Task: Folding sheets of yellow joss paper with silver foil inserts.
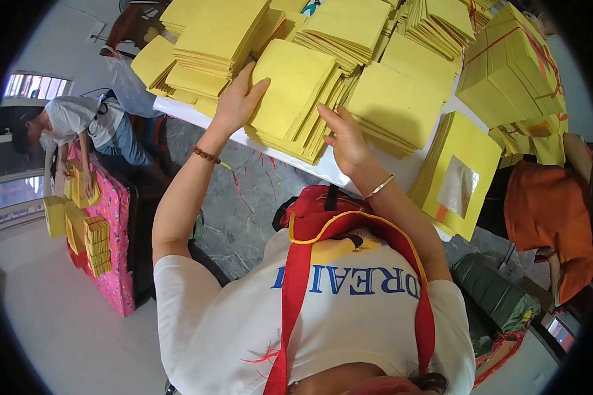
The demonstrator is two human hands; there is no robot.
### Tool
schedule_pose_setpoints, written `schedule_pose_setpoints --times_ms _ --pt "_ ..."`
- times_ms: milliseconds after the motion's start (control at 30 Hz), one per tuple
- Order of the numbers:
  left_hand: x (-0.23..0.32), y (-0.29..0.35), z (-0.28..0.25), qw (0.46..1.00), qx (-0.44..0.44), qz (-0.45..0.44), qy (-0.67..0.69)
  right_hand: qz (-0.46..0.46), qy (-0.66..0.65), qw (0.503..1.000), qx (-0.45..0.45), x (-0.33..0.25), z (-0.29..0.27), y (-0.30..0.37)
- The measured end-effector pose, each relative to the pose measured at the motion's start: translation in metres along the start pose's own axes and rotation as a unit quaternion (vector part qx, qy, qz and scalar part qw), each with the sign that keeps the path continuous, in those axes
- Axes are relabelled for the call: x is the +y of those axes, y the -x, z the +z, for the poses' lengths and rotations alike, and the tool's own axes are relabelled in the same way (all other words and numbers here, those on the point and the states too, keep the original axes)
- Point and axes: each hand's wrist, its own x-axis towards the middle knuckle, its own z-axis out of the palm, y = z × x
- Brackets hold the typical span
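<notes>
A thick stack of yellow paper pieces (290,85) lies at the table's near edge, its layers fanned out along the right side. At its left side, my left hand (239,102) rests with the fingers stretched and the thumb by the top sheet. My right hand (348,139) is at the stack's right side, fingers apart, fingertips by the uneven edges; whether they touch is hard to tell. Neither hand is closed round the stack. A taller yellow stack (211,33) stands beyond my left hand, and a broad yellow stack (402,99) lies to the right.
Tied yellow bundles (507,72) stand at the far right. A yellow stack with a silvery square (464,178) leans over the table's right edge. At the left, another person (92,125) handles yellow pieces on a pink table (115,230). Someone in orange (547,224) is at the right.
</notes>
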Motion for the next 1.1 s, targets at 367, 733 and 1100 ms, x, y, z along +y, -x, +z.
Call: schedule_pose_setpoints --times_ms 367,733,1100 --pt "-0.002 -0.010 -0.021 0.907 -0.205 -0.174 0.325 0.014 -0.017 0.995 -0.099 -0.013 0.003 -0.026" --pt "0.008 -0.001 -0.014 0.969 -0.124 -0.075 0.198 -0.048 -0.117 0.989 -0.074 -0.002 0.015 -0.033" --pt "0.043 0.010 -0.029 0.900 -0.079 -0.145 0.403 -0.045 -0.236 0.957 -0.163 0.016 -0.039 -0.024"
